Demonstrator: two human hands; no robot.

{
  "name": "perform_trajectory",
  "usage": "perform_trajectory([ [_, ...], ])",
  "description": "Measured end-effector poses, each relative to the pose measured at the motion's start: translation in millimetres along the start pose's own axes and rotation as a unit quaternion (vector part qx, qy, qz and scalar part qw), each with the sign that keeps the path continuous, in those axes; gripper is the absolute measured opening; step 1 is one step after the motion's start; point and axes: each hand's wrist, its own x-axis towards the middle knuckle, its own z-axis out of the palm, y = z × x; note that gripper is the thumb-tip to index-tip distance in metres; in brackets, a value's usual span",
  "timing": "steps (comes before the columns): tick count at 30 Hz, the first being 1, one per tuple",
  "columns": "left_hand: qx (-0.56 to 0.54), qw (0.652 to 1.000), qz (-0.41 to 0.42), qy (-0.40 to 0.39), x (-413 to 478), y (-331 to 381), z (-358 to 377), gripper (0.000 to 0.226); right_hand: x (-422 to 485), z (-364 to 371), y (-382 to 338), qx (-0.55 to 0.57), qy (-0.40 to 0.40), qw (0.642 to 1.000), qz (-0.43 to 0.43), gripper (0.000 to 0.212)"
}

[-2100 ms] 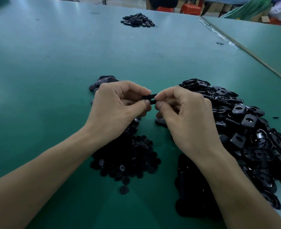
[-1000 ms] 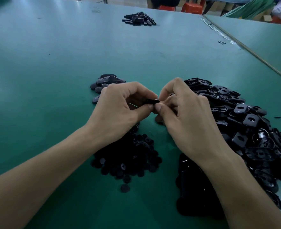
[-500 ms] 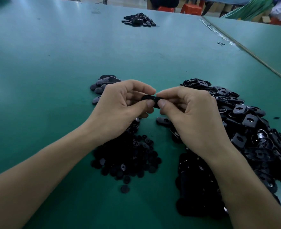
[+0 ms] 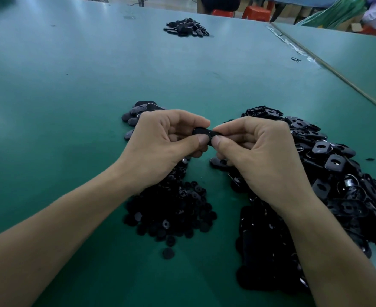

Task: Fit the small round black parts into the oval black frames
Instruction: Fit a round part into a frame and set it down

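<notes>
Above the green table, my left hand (image 4: 160, 147) and my right hand (image 4: 262, 151) meet, thumbs and forefingers pinching one oval black frame (image 4: 203, 132) between them. Whether a round part sits in it is hidden by my fingers. A heap of small round black parts (image 4: 173, 209) lies under and behind my left wrist. A large heap of oval black frames (image 4: 337, 173) spreads to the right of my right hand. A small group of dark oval pieces (image 4: 138, 111) lies just beyond my left hand.
One loose round part (image 4: 168, 253) lies near the front of the green table (image 4: 72, 85). Another pile of black pieces (image 4: 186, 27) sits far across it. A seam (image 4: 337, 78) with a second table runs along the right. Red stools and a person stand at the far edge.
My right hand's fingers have lowered from an arched grip to a flat pinch, and the frame is now held level between both hands. The heaps have not moved.
</notes>
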Motion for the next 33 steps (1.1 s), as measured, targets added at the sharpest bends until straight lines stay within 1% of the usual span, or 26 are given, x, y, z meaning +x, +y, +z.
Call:
perform_trajectory([
  [10, 0.038, 0.999, 0.013, -0.006, -1, 3, 2, 0.018, -2, -1, -1, -0.027, 0.001, 1.0, 0.005, 0.011],
  [15, 0.074, 0.997, 0.027, 0.012, -2, 8, -2, 0.02, -4, -1, -5, -0.034, -0.011, 0.999, -0.011, 0.015],
  [18, 0.099, 0.994, 0.04, 0.033, 0, 6, -4, 0.022, -3, -2, -3, -0.04, 0.014, 0.999, -0.009, 0.017],
  [19, 0.108, 0.992, 0.041, 0.058, 1, 3, -6, 0.022, -2, -3, -3, -0.059, 0.031, 0.998, -0.01, 0.018],
  [21, 0.114, 0.984, 0.036, 0.132, 6, -1, -12, 0.022, -2, -6, -1, -0.14, 0.055, 0.988, -0.024, 0.022],
  [22, 0.114, 0.978, 0.035, 0.169, 8, -3, -17, 0.022, -3, -7, 0, -0.193, 0.054, 0.979, -0.032, 0.024],
  [24, 0.133, 0.965, 0.046, 0.22, 12, -6, -27, 0.021, -4, -9, 1, -0.287, 0.024, 0.957, -0.038, 0.025],
  [26, 0.178, 0.953, 0.051, 0.24, 14, -10, -33, 0.017, -6, -8, 3, -0.345, -0.019, 0.938, -0.029, 0.024],
  [28, 0.209, 0.946, 0.048, 0.244, 15, -14, -36, 0.01, -7, -7, 2, -0.371, -0.051, 0.927, -0.015, 0.023],
  [30, 0.226, 0.942, 0.046, 0.245, 15, -17, -36, 0.006, -9, -6, -1, -0.381, -0.066, 0.922, -0.005, 0.022],
  [32, 0.272, 0.927, 0.051, 0.254, 14, -16, -37, 0.002, -10, -6, -3, -0.393, -0.074, 0.917, -0.001, 0.021],
  [33, 0.291, 0.92, 0.046, 0.26, 14, -15, -38, 0.004, -10, -5, -3, -0.405, -0.08, 0.911, 0.001, 0.02],
])
